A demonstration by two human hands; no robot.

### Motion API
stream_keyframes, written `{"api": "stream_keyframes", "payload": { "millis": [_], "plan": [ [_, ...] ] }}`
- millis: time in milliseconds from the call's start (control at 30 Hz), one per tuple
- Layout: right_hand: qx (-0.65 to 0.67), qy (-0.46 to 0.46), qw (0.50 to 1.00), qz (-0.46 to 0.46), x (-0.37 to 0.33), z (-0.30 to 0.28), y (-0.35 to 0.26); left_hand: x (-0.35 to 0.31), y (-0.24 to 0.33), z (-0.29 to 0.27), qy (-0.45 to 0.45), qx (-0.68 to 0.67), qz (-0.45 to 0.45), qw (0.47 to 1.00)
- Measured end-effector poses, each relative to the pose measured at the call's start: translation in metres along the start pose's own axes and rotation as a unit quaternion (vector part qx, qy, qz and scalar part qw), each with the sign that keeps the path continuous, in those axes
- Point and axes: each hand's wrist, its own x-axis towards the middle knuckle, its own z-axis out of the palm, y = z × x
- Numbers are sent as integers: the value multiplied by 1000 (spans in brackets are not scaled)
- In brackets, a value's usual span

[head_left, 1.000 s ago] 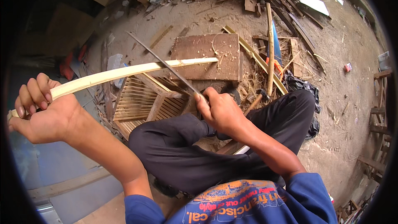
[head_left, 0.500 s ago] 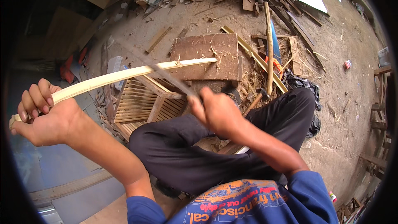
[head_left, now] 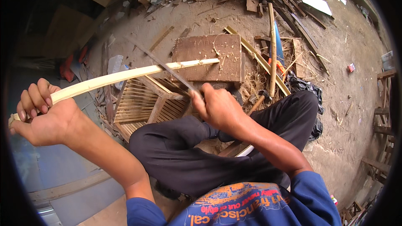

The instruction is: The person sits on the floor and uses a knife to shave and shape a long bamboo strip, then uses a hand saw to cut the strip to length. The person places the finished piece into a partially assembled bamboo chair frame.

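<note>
Left hand [head_left: 52, 117]: one, palm turned up, fingers curled closed around the near end of a pale strip [head_left: 125, 75], far out at the left.

Pale strip: one, long, narrow, slightly bowed in this view; runs from the left hand across to the right, its far end over a brown board [head_left: 201, 46]. Small raised curls near that end. Whether the end touches the board cannot be told.

Right hand [head_left: 220, 106]: one, closed in a fist above the lap, gripping a thin blade [head_left: 178, 76]; the handle is hidden by the fingers.

Thin blade: one, long, straight, grey, blurred toward the tip; points up and left, crossing over the pale strip. Contact between the two is unclear.

Brown board: one, rectangular, lying beyond the knees, scattered with shavings.

Slatted wooden frame [head_left: 136, 100]: one, below the pale strip, just beside the left knee.

Round pole [head_left: 273, 50]: one, tan, right of the brown board, next to a blue object [head_left: 278, 46].

Black plastic bag [head_left: 305, 86]: crumpled, beside the right knee.

White panel [head_left: 315, 3]: one, flat, among wood scraps at the top right.

Dark trousers [head_left: 180, 159]: worn, legs folded.
</note>
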Motion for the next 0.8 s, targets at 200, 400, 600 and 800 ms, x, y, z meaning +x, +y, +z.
{"api": "stream_keyframes", "payload": {
  "millis": [200,400,600,800],
  "plan": [
    [26,-11,1000,-5,-2,-1,2,4,4,-13,-35,-39,-21,998],
    [25,-11,998,52,11,5,29,4,-1,-4,-10,-18,2,1000],
    [18,32,998,49,10,12,38,14,-5,-17,-15,-4,-4,1000],
    [7,23,997,69,14,9,45,-74,-82,41,150,36,-69,986]
  ]
}}
